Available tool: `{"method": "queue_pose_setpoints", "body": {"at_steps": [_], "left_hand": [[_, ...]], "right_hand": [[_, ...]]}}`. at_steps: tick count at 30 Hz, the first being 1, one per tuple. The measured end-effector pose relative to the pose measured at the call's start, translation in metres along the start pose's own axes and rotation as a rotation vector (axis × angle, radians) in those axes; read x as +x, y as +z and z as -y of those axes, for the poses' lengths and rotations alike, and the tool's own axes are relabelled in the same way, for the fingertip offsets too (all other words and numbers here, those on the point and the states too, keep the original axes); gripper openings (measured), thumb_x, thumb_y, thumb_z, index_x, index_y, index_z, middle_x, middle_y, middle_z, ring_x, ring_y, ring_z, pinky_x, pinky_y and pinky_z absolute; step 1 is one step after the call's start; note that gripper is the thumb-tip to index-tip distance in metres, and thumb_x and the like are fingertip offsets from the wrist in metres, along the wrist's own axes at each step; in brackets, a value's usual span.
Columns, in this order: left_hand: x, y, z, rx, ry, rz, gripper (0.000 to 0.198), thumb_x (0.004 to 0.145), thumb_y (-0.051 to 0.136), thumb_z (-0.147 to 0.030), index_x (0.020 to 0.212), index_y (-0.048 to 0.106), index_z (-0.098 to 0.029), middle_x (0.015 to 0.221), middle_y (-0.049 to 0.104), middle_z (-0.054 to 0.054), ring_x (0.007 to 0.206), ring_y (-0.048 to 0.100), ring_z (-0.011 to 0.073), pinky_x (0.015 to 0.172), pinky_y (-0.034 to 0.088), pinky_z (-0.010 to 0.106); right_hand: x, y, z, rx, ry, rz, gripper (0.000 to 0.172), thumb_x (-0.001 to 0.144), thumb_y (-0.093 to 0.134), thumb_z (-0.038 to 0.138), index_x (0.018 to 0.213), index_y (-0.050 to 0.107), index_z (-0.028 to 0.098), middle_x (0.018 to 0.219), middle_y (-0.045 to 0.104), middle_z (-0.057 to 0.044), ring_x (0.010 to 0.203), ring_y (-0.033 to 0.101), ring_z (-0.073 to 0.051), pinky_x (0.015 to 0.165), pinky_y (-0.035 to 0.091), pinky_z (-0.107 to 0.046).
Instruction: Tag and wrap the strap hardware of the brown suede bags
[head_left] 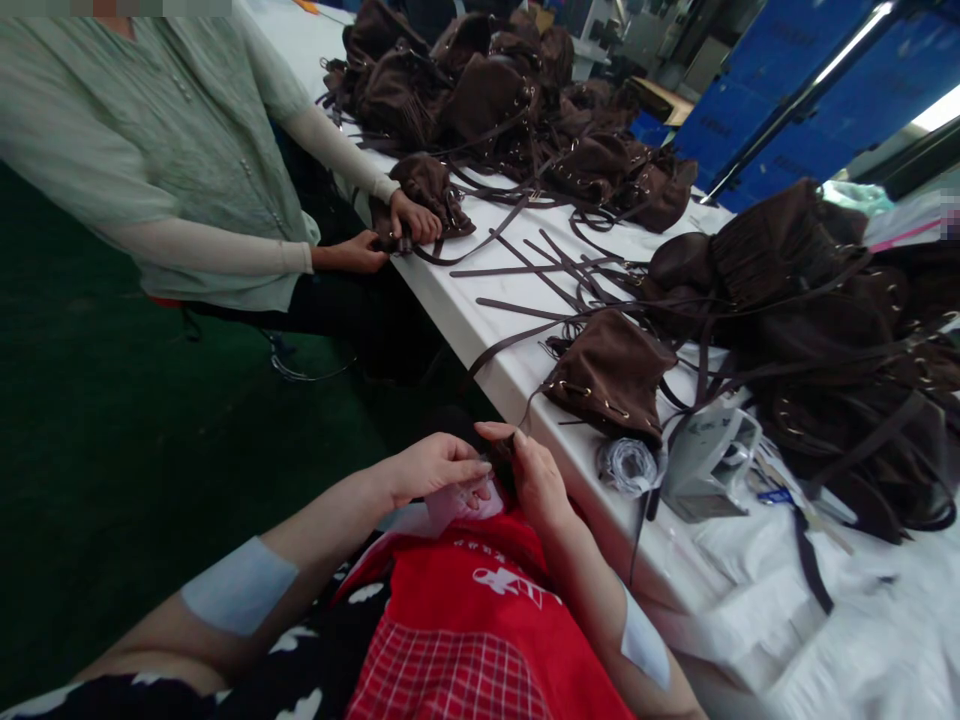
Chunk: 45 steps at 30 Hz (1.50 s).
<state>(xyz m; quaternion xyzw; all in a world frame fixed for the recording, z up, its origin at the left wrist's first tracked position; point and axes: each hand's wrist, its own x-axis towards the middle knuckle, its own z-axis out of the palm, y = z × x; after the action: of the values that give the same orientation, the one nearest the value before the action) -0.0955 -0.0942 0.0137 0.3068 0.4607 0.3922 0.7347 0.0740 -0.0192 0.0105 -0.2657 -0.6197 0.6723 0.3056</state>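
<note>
Over my lap, my left hand [444,470] is closed in a pinch, thumb against fingers; what lies between them is too small to make out. Close beside it, my right hand [540,482] is closed around a small dark brown piece [501,455], partly hidden by the fingers. A thin dark cord runs from near that hand up to a brown drawstring bag [615,370] with gold eyelets, lying at the table's edge. Below both hands is my red apron [480,560], with a pink cloth [463,503] at its top.
On the white table [450,285] lie loose brown straps [525,268], a roll [628,467], a whitish holder [712,465] and piles of brown bags [480,100]. At the far left edge, a co-worker's hands [412,218] work on another brown bag [431,185].
</note>
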Motion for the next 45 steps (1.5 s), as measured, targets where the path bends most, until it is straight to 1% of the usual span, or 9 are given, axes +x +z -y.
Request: {"method": "queue_pose_setpoints", "body": {"at_steps": [4, 7, 13, 19, 25, 32, 36, 39, 45], "left_hand": [[-0.001, 0.001, 0.001, 0.025, 0.008, 0.085, 0.036, 0.065, 0.085, -0.042, 0.081, 0.075, -0.012, 0.078, 0.076, 0.007, 0.072, 0.068, 0.0155, 0.074, 0.051, 0.027], [-0.001, 0.0, 0.004, -0.012, 0.008, 0.072, 0.035, 0.061, 0.089, -0.035, 0.083, 0.075, -0.012, 0.082, 0.076, 0.007, 0.076, 0.069, 0.0168, 0.075, 0.051, 0.027], [0.003, -0.004, 0.012, -0.117, 0.019, -0.066, 0.036, 0.07, 0.081, -0.045, 0.082, 0.07, -0.013, 0.078, 0.073, 0.005, 0.069, 0.068, 0.0145, 0.066, 0.049, 0.025], [0.005, -0.001, 0.012, -0.093, 0.021, -0.027, 0.036, 0.069, 0.083, -0.041, 0.085, 0.071, -0.011, 0.074, 0.072, 0.004, 0.064, 0.066, 0.0138, 0.065, 0.047, 0.025], [0.006, -0.003, 0.011, -0.084, 0.064, -0.019, 0.042, 0.068, 0.084, -0.043, 0.093, 0.072, -0.012, 0.079, 0.074, 0.006, 0.073, 0.067, 0.016, 0.07, 0.048, 0.026], [0.003, 0.001, 0.012, -0.096, 0.055, 0.011, 0.045, 0.069, 0.081, -0.05, 0.084, 0.071, -0.009, 0.079, 0.074, 0.011, 0.071, 0.068, 0.0177, 0.071, 0.05, 0.029], [0.007, 0.004, 0.017, -0.121, 0.035, -0.055, 0.048, 0.068, 0.081, -0.053, 0.091, 0.068, -0.013, 0.08, 0.074, 0.007, 0.073, 0.07, 0.0165, 0.072, 0.051, 0.027], [0.009, 0.002, 0.022, -0.104, -0.001, -0.112, 0.047, 0.073, 0.075, -0.057, 0.089, 0.066, -0.013, 0.079, 0.074, 0.006, 0.067, 0.069, 0.0155, 0.062, 0.05, 0.025], [0.001, -0.002, 0.018, -0.038, -0.015, -0.076, 0.04, 0.066, 0.084, -0.045, 0.083, 0.069, -0.012, 0.083, 0.076, 0.009, 0.064, 0.066, 0.0135, 0.058, 0.05, 0.023]], "right_hand": [[0.0, -0.001, 0.0, -0.016, 0.03, -0.052, 0.04, 0.096, 0.046, 0.052, 0.105, 0.075, 0.026, 0.117, 0.07, -0.005, 0.114, 0.061, -0.025, 0.101, 0.044, -0.039], [0.0, -0.003, 0.0, -0.008, 0.021, -0.063, 0.04, 0.096, 0.047, 0.052, 0.104, 0.075, 0.026, 0.118, 0.07, -0.006, 0.114, 0.061, -0.025, 0.101, 0.044, -0.039], [0.001, -0.002, -0.003, 0.036, 0.004, -0.007, 0.042, 0.095, 0.047, 0.054, 0.102, 0.077, 0.024, 0.121, 0.068, -0.008, 0.117, 0.059, -0.026, 0.103, 0.043, -0.041], [0.0, 0.001, -0.003, 0.04, 0.046, 0.005, 0.042, 0.096, 0.047, 0.053, 0.103, 0.076, 0.025, 0.123, 0.067, -0.007, 0.117, 0.059, -0.025, 0.104, 0.043, -0.041], [0.0, 0.0, -0.002, -0.02, 0.054, -0.042, 0.04, 0.094, 0.05, 0.054, 0.1, 0.077, 0.025, 0.119, 0.069, -0.007, 0.116, 0.06, -0.025, 0.103, 0.043, -0.039], [0.001, 0.004, -0.003, -0.049, 0.109, -0.103, 0.035, 0.09, 0.056, 0.051, 0.095, 0.078, 0.025, 0.115, 0.071, -0.007, 0.106, 0.063, -0.024, 0.09, 0.049, -0.036], [0.0, 0.004, -0.001, -0.052, 0.088, -0.134, 0.034, 0.089, 0.058, 0.05, 0.093, 0.078, 0.023, 0.111, 0.072, -0.007, 0.107, 0.063, -0.024, 0.092, 0.049, -0.036], [-0.001, 0.0, 0.001, -0.06, 0.034, -0.153, 0.032, 0.092, 0.055, 0.047, 0.093, 0.078, 0.024, 0.11, 0.072, -0.005, 0.11, 0.061, -0.024, 0.097, 0.046, -0.037], [-0.001, -0.005, -0.001, -0.155, 0.109, -0.193, 0.034, 0.087, 0.059, 0.051, 0.095, 0.079, 0.023, 0.088, 0.071, -0.004, 0.086, 0.061, -0.02, 0.082, 0.047, -0.034]]}}
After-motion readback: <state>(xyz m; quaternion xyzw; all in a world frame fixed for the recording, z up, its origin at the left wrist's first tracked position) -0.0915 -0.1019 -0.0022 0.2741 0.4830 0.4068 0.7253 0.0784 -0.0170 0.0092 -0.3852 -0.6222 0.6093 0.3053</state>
